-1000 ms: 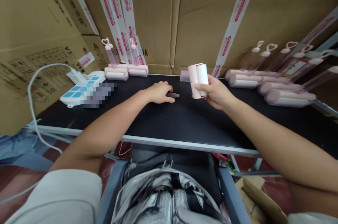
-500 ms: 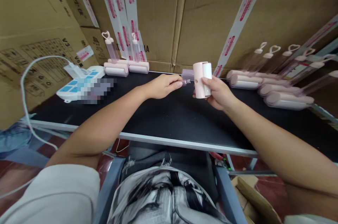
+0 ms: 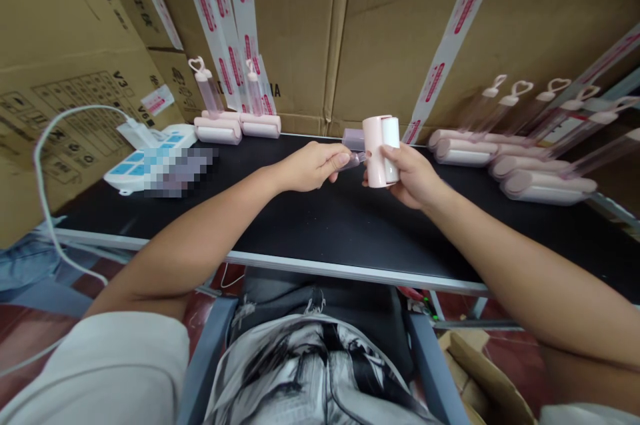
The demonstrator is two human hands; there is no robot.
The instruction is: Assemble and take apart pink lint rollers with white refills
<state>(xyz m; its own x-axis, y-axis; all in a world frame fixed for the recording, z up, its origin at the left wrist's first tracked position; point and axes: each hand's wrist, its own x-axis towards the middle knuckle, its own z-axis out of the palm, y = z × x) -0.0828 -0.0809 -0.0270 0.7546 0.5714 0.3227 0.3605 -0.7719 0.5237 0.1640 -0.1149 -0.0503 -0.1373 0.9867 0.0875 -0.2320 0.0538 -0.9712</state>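
Two hands meet over a black tabletop [image 3: 320,225], a slim translucent purple plastic stem [image 3: 354,161] held up to a pink-and-white plastic cylinder [image 3: 376,153].
The right hand [image 3: 414,175] is clamped on the cylinder's white side, holding it upright above the tabletop; the left hand [image 3: 316,165], left of the cylinder, pinches the stem between thumb and fingers, its tip at the small hole in the pink side (whether it has entered, I cannot tell). Just beyond the stem, left of the cylinder, sits a translucent lilac rectangular piece [image 3: 353,138]. Well left of the cylinder are two pink-and-white rollers with heart-looped handles [image 3: 217,130] and a white-and-blue power strip [image 3: 125,175]; well right of it lies a group of similar rollers [image 3: 547,186].
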